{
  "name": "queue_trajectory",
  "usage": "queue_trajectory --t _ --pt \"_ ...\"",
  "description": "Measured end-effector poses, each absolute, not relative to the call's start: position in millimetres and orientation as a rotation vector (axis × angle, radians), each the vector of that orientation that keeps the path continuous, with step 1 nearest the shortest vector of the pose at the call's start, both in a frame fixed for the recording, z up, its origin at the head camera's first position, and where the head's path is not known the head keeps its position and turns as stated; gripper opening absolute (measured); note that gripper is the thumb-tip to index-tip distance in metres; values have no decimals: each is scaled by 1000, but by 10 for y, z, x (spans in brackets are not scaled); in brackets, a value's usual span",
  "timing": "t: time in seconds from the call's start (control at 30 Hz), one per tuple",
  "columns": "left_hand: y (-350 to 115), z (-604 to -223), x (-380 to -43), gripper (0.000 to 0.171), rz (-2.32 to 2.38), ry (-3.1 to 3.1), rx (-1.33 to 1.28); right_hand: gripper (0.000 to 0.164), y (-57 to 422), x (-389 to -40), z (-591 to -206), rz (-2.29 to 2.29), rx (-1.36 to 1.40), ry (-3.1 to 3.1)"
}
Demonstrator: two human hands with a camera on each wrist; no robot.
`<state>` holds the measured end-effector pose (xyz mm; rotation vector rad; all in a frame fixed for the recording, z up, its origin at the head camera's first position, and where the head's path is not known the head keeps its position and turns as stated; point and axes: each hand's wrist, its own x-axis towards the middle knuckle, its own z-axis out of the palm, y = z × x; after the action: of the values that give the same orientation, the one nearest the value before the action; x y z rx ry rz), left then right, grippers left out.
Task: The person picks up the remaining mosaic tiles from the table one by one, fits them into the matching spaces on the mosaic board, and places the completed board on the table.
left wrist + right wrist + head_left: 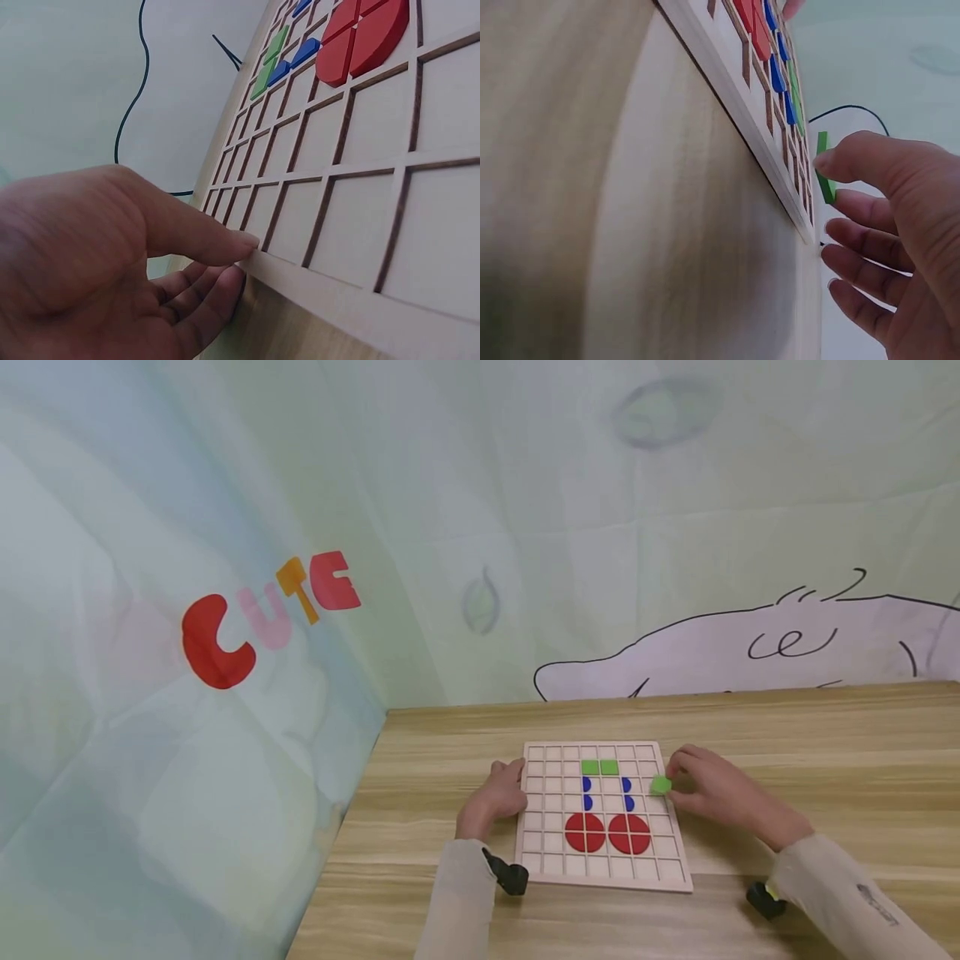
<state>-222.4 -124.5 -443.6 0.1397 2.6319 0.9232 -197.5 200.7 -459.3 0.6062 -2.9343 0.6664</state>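
A pale wooden grid board point(551, 845) lies on the table. At its left edge my left hand point(495, 797) grips the rim; in the left wrist view the thumb point(232, 246) lies on the rim and the fingers curl against the side. My right hand point(716, 789) pinches a green square tile point(661, 786) between thumb and index finger over the board's right edge, the other fingers spread loosely in the right wrist view. Two green square tiles point(609, 767) sit side by side in upper cells. Below them are several blue half-round pieces point(627, 803) and two red circles point(629, 834) of quarter pieces.
The wood-grain table point(600, 927) reaches back to a printed cloth backdrop point(465, 468). A second cloth wall with coloured letters point(217, 647) stands at the left. Each wrist wears a black device point(765, 900).
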Motion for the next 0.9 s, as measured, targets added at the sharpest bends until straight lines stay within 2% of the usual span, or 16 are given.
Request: queue_trajectory --t 0.5,0.9 --pt "-1260 -4442 -2229 73 912 2624 138 20 1835 -2210 -4628 761 556 -2967" --pt "-1252 -4430 -2225 73 892 2639 142 19 1761 -2363 -4617 693 659 -2968"
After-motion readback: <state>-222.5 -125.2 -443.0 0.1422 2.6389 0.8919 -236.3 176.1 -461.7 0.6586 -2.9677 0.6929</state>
